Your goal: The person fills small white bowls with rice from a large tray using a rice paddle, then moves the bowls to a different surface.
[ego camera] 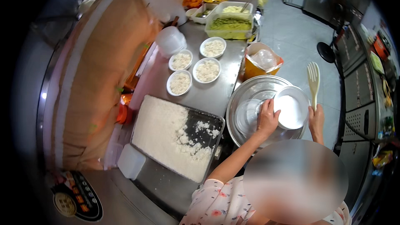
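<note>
My left hand (268, 116) grips the rim of a round white plastic bowl (291, 108), its thumb at the bowl's edge. Beside those fingers, clear round plastic containers or lids (245, 117) lie in a wide metal basin (233, 128). My right hand (316, 119) holds upright, by its handle, a cream slotted serving spatula (313, 76), just right of the bowl. Left of the basin is a dark rectangular tray (200, 117) of white cooked rice (165, 131), partly scooped away at its upper right corner. Several white bowls of rice (207, 70) stand beyond the tray.
On the steel counter (229, 68) stand a stack of clear lids (171, 40) and a tub of green mash (230, 26). An open carton (250, 68) is behind the basin. A white plastic box (132, 162) touches the tray's left side. A blurred patch hides part of the foreground.
</note>
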Demonstrator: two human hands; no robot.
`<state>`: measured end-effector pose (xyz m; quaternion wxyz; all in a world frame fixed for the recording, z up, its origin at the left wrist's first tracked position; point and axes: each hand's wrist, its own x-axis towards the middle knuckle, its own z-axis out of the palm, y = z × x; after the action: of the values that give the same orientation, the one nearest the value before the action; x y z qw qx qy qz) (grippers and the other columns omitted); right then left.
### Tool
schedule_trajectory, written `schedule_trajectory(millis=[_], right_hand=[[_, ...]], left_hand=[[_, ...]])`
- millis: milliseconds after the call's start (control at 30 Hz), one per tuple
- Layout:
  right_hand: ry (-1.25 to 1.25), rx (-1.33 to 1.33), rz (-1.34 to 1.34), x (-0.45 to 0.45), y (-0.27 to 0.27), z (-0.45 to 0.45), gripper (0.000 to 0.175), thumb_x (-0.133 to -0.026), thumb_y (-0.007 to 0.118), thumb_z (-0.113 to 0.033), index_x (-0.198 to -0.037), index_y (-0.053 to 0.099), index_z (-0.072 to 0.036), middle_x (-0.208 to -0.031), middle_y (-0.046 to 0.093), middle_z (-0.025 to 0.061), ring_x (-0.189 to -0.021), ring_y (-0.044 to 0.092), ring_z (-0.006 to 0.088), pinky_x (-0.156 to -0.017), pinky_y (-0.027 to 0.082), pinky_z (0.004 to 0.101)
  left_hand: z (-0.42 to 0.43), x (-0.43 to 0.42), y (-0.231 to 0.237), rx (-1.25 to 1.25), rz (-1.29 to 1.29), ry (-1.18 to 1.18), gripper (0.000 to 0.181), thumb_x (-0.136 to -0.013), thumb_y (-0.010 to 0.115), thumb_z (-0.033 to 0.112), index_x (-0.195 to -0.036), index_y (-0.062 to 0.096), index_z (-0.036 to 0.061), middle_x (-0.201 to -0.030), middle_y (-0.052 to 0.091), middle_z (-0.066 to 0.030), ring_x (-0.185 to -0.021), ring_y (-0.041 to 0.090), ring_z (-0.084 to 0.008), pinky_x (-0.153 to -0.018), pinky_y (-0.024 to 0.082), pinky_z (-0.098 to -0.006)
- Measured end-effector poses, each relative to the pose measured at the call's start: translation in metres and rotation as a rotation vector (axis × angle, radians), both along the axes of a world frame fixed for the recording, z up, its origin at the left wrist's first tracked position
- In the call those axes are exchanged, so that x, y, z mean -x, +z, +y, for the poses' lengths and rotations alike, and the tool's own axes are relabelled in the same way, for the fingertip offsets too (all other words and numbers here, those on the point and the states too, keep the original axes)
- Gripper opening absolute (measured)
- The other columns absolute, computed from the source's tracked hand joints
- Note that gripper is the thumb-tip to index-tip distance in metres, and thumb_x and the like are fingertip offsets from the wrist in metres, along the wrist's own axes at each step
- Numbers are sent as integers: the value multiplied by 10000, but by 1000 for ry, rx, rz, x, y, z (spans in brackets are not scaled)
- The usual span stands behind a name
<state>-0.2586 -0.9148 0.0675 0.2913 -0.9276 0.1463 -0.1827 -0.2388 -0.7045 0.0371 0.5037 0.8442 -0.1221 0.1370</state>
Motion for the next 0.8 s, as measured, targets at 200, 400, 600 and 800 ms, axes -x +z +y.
schedule_trajectory(millis=[200, 400, 600, 800], right_hand=[[10, -38, 15, 6, 20, 18, 189, -850, 555, -148, -837, 521, 37, -721, 557, 214, -644, 544, 350, -598, 416, 401], [28, -112, 35, 6, 22, 13, 203, -818, 592, -147, -873, 542, 41, -688, 563, 164, -602, 538, 259, -581, 427, 363], [66, -353, -145, 9, 53, 20, 195, -807, 600, -112, -968, 575, -6, -772, 575, 5, -682, 523, 53, -604, 428, 207], [344, -576, -121, 11, 74, 75, 223, -830, 602, -81, -1042, 563, -20, -866, 563, -7, -745, 514, 46, -628, 421, 186]], left_hand=[[-8, 15, 5, -212, -39, -14, 563, -807, 585, 167, -1271, 366, -64, -1353, 286, -291, -1172, 372, -414, -976, 325, -447], [-7, 11, 2, 154, -11, 93, 581, -801, 591, 97, -1288, 316, -60, -1266, 398, -291, -1171, 386, -416, -984, 325, -427], [0, 17, 9, 304, 57, 69, 586, -810, 582, 96, -1297, 292, -52, -1278, 391, -257, -1190, 371, -400, -986, 324, -419], [64, 49, 27, 1085, 391, 15, 545, -882, 551, 265, -1296, 341, -21, -1238, 467, -160, -1158, 423, -228, -982, 318, -317]])
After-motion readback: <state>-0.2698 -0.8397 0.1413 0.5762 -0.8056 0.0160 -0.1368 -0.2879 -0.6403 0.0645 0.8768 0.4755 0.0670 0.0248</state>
